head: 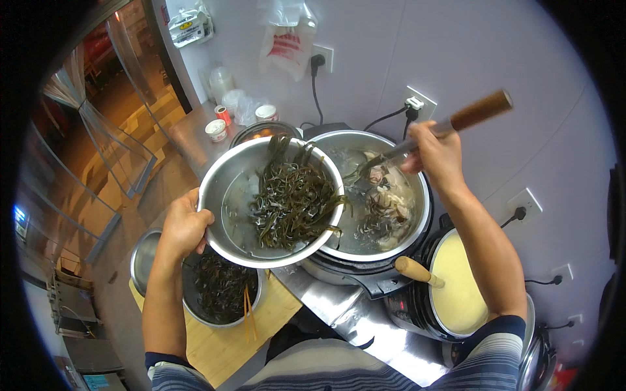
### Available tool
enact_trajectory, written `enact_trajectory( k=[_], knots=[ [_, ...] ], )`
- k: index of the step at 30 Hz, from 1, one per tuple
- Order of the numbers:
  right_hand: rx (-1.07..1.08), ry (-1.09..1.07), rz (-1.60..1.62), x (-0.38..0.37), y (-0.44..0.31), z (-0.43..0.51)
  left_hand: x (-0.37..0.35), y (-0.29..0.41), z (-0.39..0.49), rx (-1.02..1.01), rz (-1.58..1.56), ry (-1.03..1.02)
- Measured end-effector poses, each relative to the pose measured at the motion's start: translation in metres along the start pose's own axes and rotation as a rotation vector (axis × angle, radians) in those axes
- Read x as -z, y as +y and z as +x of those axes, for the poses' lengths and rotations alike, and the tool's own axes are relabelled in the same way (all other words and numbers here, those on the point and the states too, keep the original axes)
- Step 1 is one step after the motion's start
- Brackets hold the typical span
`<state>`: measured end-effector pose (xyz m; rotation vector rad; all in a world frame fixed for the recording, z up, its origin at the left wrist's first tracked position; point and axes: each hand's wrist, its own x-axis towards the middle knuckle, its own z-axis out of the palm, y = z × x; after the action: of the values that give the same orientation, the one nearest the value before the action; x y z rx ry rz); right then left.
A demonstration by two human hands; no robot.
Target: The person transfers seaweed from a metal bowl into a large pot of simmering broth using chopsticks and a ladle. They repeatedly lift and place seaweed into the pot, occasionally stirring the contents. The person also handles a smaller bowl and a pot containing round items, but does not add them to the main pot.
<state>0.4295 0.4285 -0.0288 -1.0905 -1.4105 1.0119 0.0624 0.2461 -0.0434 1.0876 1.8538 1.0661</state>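
My left hand (185,222) grips the rim of a steel bowl (230,171), thumb on top. Dark green kelp strips (293,205) lie in cloudy water in the bowl, a few hanging over its right rim. The bowl is tilted against or just above the edge of a large electric cooker pot (415,215). In that pot, pale meat pieces (386,195) and some kelp sit in broth. My right hand (437,154) is closed around the shaft of a wooden-handled metal utensil (481,110). Its lower end reaches into the pot, where its shape is hidden.
A second steel bowl of kelp (225,288) with chopsticks (249,313) stands on a wooden board (215,357). Right of the big pot, a cooker (459,278) holds yellow porridge and a wooden-handled utensil (415,271). Plugged cords (315,88) run along the wall.
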Motion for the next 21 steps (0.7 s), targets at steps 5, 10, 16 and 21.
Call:
enact_trajectory(
  k=[5,10,16,21],
  knots=[
    [-0.113,0.157,0.18,0.039,0.029,-0.018,0.0,-0.001,-0.001,0.014,0.001,-0.002],
    [-0.123,0.251,0.262,0.069,0.037,-0.041,0.001,-0.002,-0.003,0.0,-0.018,0.002],
    [-0.086,0.31,0.285,0.086,0.016,-0.056,0.001,-0.004,-0.002,0.009,-0.042,-0.011],
    [-0.006,0.31,0.3,0.097,-0.012,-0.062,0.004,-0.004,-0.001,0.007,0.001,-0.035]
  ],
)
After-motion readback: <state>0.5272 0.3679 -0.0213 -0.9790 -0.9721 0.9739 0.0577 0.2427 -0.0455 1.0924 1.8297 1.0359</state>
